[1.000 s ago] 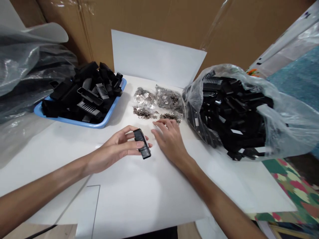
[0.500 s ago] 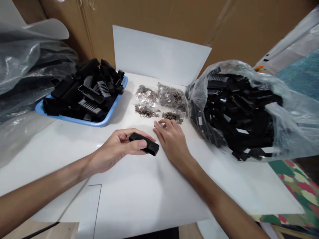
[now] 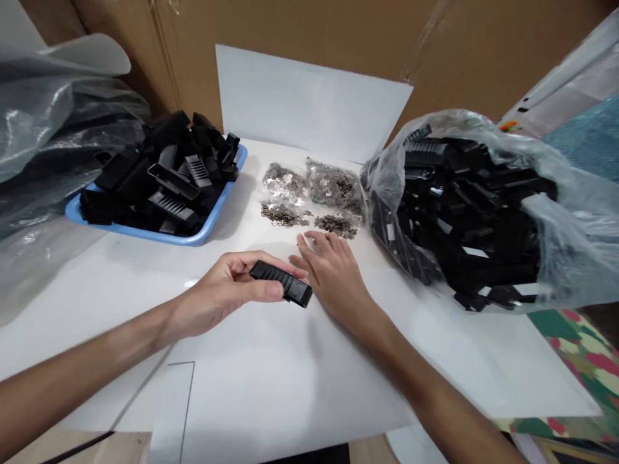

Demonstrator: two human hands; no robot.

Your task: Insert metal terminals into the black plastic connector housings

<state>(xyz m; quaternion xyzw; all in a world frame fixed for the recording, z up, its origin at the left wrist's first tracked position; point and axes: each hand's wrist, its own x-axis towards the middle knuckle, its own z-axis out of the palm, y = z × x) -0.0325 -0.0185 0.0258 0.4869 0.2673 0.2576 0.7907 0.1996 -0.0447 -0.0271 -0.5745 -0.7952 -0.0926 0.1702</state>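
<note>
My left hand (image 3: 227, 290) grips a small black ribbed plastic part (image 3: 283, 283) just above the white table (image 3: 271, 380), thumb on the near side and fingers behind. My right hand (image 3: 333, 274) lies flat on the table right beside it, fingers stretched out and apart, fingertips close to small heaps of metal clips (image 3: 333, 225). Nothing is in the right hand.
A blue tray (image 3: 213, 216) heaped with black plastic parts sits at the back left. A clear bag (image 3: 464, 212) full of black parts lies at the right. Small bags of metal pieces (image 3: 333, 183) rest at the back centre. Cardboard (image 3: 309, 38) and a white sheet stand behind.
My left hand has turned the black part from upright to lying nearly flat and pointing right. My right hand has stayed on the table, shifting only slightly.
</note>
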